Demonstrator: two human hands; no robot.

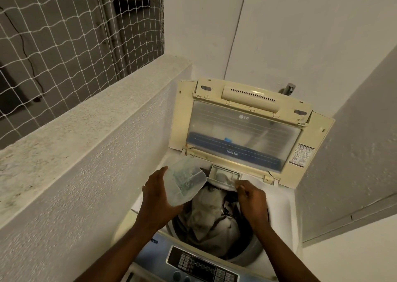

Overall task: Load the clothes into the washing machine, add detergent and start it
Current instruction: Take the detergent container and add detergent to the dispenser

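A top-loading washing machine (283, 221) stands below me with its lid (242, 129) raised against the back wall. Pale and dark clothes (212, 215) fill the drum. My left hand (159, 198) grips a translucent detergent container (184, 181), tilted over the drum's back left rim, its opening facing the drawer. My right hand (250, 198) pinches the front edge of the small detergent drawer (225, 174), which is pulled out below the lid hinge. The control panel (202, 266) lies nearest to me.
A rough concrete parapet (90, 114) with white netting (71, 28) above it runs along the left, close to the machine. White walls close in behind and on the right. A tap (289, 88) sticks out above the lid.
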